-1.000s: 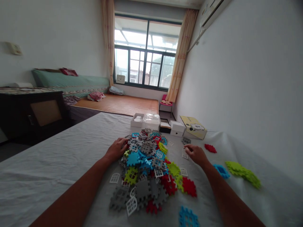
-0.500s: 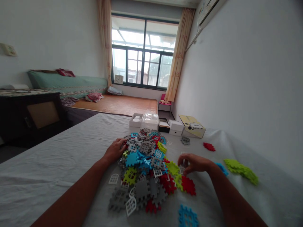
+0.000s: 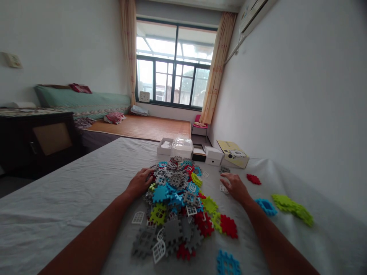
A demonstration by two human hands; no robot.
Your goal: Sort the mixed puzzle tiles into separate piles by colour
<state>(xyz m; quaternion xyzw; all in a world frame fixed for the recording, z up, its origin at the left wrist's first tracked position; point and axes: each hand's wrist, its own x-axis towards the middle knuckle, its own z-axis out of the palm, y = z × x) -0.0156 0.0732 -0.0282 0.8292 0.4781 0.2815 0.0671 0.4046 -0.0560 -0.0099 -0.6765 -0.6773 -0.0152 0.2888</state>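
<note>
Beside pile (image 3: 169,194) | left hand (image 3: 141,181) palm-down | right hand (image 3: 234,186) half-curled by white frame (image 3: 223,189)

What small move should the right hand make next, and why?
Perhaps the right hand should reach for the white window piece beside the heap's far end: it lies flat, uncovered and nearby, and the hand looks open.

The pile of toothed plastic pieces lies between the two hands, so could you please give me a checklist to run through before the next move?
1. Left hand at the pile: ok, at its left edge.
2. Right hand with fingers parted: ok.
3. Right hand clear of the white window piece: cannot tell.
4. Gray pieces apart from the pile: ok.
5. Pile in one colour: not ok, gray, blue, red, green and white mixed.
</note>
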